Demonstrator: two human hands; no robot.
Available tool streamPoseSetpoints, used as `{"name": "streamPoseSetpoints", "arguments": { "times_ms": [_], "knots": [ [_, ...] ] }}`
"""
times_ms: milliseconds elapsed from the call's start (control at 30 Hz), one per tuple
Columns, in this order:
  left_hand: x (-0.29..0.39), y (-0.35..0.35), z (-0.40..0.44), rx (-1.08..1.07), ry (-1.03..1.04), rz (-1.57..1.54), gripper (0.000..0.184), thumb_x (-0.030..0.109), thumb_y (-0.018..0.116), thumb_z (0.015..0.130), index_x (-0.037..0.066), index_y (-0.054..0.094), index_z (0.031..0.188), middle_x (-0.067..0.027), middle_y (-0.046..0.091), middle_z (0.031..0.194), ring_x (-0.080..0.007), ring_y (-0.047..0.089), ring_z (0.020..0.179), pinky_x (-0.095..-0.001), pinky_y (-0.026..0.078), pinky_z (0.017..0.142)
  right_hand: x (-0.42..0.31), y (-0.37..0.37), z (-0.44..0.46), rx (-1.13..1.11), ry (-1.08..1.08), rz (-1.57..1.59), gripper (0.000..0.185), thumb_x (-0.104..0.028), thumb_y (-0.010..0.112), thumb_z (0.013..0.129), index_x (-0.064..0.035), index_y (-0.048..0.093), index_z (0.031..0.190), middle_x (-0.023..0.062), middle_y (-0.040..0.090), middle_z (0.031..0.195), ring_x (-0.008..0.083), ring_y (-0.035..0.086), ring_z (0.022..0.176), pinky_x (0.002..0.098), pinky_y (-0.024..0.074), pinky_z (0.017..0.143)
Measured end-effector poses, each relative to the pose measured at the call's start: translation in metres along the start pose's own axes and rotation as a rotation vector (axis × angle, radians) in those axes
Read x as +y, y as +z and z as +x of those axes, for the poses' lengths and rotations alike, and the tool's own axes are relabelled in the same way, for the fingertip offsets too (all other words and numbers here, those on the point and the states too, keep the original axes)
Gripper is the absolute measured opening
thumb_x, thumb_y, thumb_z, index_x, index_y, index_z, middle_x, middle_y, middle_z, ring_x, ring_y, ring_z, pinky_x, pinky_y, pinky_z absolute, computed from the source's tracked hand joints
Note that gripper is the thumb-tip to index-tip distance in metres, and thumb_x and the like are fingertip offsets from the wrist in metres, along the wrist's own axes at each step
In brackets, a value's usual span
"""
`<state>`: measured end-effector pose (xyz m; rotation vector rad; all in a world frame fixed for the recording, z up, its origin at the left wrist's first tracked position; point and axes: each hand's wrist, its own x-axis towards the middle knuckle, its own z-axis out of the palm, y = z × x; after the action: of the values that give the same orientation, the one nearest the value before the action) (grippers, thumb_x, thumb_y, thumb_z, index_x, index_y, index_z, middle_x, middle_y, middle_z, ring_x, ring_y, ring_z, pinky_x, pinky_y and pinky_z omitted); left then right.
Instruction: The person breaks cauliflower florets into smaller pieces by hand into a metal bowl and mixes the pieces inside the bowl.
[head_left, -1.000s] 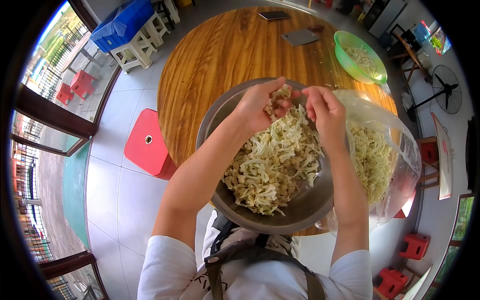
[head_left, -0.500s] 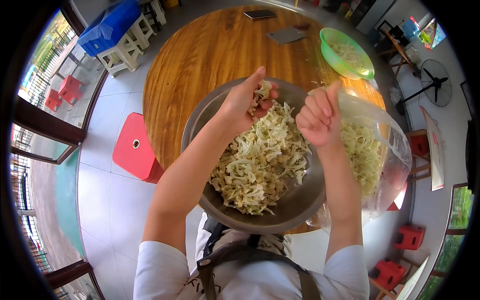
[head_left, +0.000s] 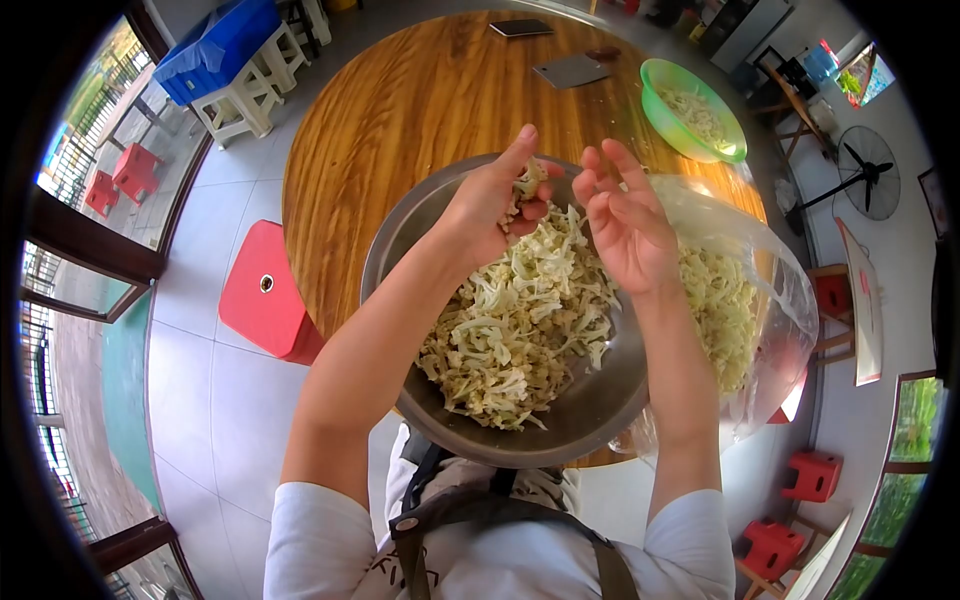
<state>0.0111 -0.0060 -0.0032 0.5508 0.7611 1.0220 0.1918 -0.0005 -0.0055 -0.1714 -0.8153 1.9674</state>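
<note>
My left hand [head_left: 488, 205] is curled around a small clump of cauliflower [head_left: 529, 182] above the far side of a wide steel bowl [head_left: 618, 385]. Inside that bowl lies a heap of broken, pale green-white cauliflower pieces [head_left: 515, 335]. My right hand [head_left: 630, 225] is raised over the bowl's right part, palm showing, fingers apart and bent, with nothing visible in it. Behind my right forearm, a clear plastic bag [head_left: 790, 300] with more cauliflower [head_left: 718, 310] in it sits against the bowl's right side.
The round wooden table [head_left: 400, 110] bears a green basin [head_left: 652, 100] with pale shreds, a grey cleaver blade [head_left: 572, 71] and a dark phone-like slab [head_left: 521, 28]. A red stool [head_left: 262, 290] stands left. A black fan [head_left: 870, 172] is at the right.
My right hand has opened from a curled fist, its fingers now lifted and spread. The left hand stays nearly in place with the cauliflower clump.
</note>
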Motion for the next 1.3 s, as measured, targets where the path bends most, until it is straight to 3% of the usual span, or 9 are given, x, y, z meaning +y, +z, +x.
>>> {"name": "streamPoseSetpoints", "arguments": {
  "times_ms": [733, 833, 933, 1033, 1300],
  "knots": [
    [0.0, 0.002, -0.001, 0.015, 0.011, 0.009, 0.044, 0.052, 0.053, 0.087, 0.008, 0.054, 0.087, 0.0008, 0.046, 0.069, -0.0056, 0.037, 0.053, -0.0181, 0.024, 0.041, 0.001, -0.006, 0.003, 0.059, 0.011, -0.134, 0.03, 0.007, 0.052, 0.082, 0.0032, 0.051, 0.112, 0.0146, 0.055, 0.116, 0.0174, 0.059, 0.097, 0.023, 0.0489, 0.085],
    [0.0, 0.003, -0.001, 0.028, 0.013, 0.01, 0.044, 0.052, 0.052, 0.087, 0.008, 0.055, 0.087, 0.0007, 0.046, 0.068, -0.0059, 0.036, 0.052, -0.0185, 0.024, 0.041, 0.002, -0.002, 0.002, 0.122, 0.01, -0.173, 0.025, 0.004, 0.049, 0.085, 0.0037, 0.053, 0.109, 0.0165, 0.055, 0.117, 0.0158, 0.059, 0.089, 0.0217, 0.0501, 0.078],
    [0.0, 0.004, -0.001, 0.023, 0.021, 0.015, 0.044, 0.051, 0.052, 0.088, 0.008, 0.055, 0.087, 0.0009, 0.046, 0.067, -0.0061, 0.035, 0.051, -0.0189, 0.025, 0.041, 0.0, -0.012, 0.003, -0.001, 0.059, 0.021, 0.022, 0.002, 0.047, 0.087, 0.004, 0.055, 0.108, 0.0175, 0.058, 0.111, 0.0133, 0.057, 0.079, 0.0203, 0.0497, 0.068],
    [0.001, 0.003, -0.002, -0.002, 0.014, 0.004, 0.042, 0.049, 0.051, 0.089, 0.007, 0.056, 0.087, 0.0009, 0.046, 0.067, -0.0063, 0.036, 0.051, -0.0192, 0.025, 0.04, -0.004, -0.007, 0.002, 0.094, 0.092, -0.032, 0.021, -0.002, 0.047, 0.09, 0.004, 0.056, 0.108, 0.0168, 0.061, 0.103, 0.0116, 0.053, 0.071, 0.0185, 0.0462, 0.059],
    [0.0, 0.0, 0.0, -0.078, 0.04, -0.064, 0.031, 0.035, 0.048, 0.091, 0.004, 0.055, 0.089, -0.0007, 0.049, 0.071, -0.0065, 0.038, 0.052, -0.0198, 0.027, 0.04, 0.004, -0.007, 0.001, 0.015, 0.108, -0.036, 0.022, -0.011, 0.055, 0.091, 0.0017, 0.058, 0.107, 0.0051, 0.059, 0.086, 0.0081, 0.048, 0.066, 0.0195, 0.0392, 0.058]
  ]
}}
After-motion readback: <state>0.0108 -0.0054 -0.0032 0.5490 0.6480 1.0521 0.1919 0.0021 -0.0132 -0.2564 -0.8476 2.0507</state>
